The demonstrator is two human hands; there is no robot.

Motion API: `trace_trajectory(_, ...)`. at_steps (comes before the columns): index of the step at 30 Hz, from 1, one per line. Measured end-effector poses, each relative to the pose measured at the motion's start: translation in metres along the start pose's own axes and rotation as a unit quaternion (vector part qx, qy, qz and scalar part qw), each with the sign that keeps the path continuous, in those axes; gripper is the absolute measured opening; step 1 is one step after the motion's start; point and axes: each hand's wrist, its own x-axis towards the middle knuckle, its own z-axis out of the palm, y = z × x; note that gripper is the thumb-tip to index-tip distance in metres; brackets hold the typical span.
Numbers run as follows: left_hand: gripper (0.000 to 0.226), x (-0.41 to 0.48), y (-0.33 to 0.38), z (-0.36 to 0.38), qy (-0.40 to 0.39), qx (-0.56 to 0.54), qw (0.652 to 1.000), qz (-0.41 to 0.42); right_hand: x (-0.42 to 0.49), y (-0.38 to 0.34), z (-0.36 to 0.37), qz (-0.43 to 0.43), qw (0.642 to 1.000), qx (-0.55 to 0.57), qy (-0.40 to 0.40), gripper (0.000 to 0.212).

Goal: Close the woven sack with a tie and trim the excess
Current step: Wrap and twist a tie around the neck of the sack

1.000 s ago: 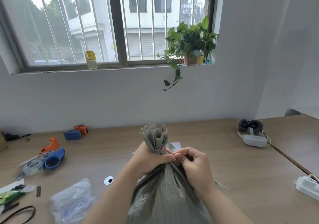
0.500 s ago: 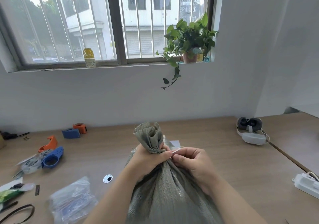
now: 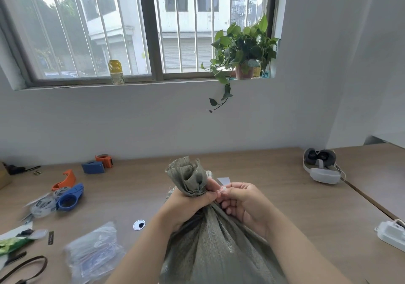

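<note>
right now the left hand (image 3: 186, 205) clamps the woven sack (image 3: 210, 246) neck; at 3 o'clock of it, right hand (image 3: 245, 205) fingertips pinch a white tie (image 3: 224, 188).

Grey-green woven sack (image 3: 210, 251) upright on desk, neck bunched tight, mouth ruffled open above; tie barely visible.

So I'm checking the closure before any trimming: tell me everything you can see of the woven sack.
The grey-green woven sack stands upright on the wooden table, its coarse plastic-looking weave bulging below. Its mouth is gathered into a ruffled neck that flares open above the left hand, which grips it. The right hand pinches a thin pale tie at the neck. Whether the tie is fastened cannot be told.
</note>
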Motion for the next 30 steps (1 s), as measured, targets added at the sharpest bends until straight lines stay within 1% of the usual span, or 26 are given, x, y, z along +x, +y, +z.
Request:
trace_trajectory(4, 0.019, 0.000, -0.001, 0.002, 0.043, 0.024, 0.998, -0.027, -0.002, -0.010, -0.003, 0.053, 0.997, 0.027, -0.045, 0.020)
trace_trajectory(6, 0.022, 0.000, -0.002, 0.002, 0.054, 0.009, 0.998, -0.029, -0.002, -0.010, -0.006, 0.061, 0.996, 0.040, -0.054, 0.022)
trace_trajectory(8, 0.025, 0.000, -0.003, 0.001, 0.049, -0.009, 0.999, -0.019, -0.002, -0.007, -0.009, 0.054, 0.996, 0.046, -0.062, 0.023)
trace_trajectory(11, 0.022, 0.002, -0.007, -0.001, 0.052, -0.044, 0.997, -0.019, 0.000, -0.001, -0.007, 0.027, 0.998, 0.027, -0.047, 0.022)
trace_trajectory(14, 0.015, 0.005, -0.008, -0.001, 0.055, -0.081, 0.995, -0.033, 0.002, 0.006, 0.001, -0.039, 0.999, -0.032, 0.005, 0.010)
trace_trajectory(17, 0.004, 0.008, -0.008, -0.004, 0.022, -0.137, 0.988, -0.061, 0.001, 0.011, 0.009, -0.087, 0.993, -0.068, 0.040, 0.011)
trace_trajectory(19, 0.010, 0.010, -0.006, -0.007, -0.008, -0.167, 0.982, -0.084, 0.000, 0.012, 0.013, -0.104, 0.991, -0.066, 0.050, 0.014)
trace_trajectory(22, 0.013, 0.011, -0.003, -0.009, -0.037, -0.191, 0.976, -0.100, 0.002, 0.011, 0.018, -0.112, 0.991, -0.026, 0.066, 0.012)
trace_trajectory(24, 0.010, 0.011, -0.003, -0.010, -0.044, -0.215, 0.970, -0.104, 0.004, 0.010, 0.021, -0.102, 0.992, 0.021, 0.066, 0.010)
trace_trajectory(27, 0.012, 0.012, -0.004, -0.011, -0.066, -0.257, 0.959, -0.105, 0.007, 0.011, 0.023, -0.078, 0.990, 0.098, 0.066, 0.006)
trace_trajectory(30, 0.009, 0.011, -0.004, -0.010, -0.067, -0.270, 0.956, -0.093, 0.007, 0.014, 0.019, -0.070, 0.985, 0.150, 0.053, 0.006)
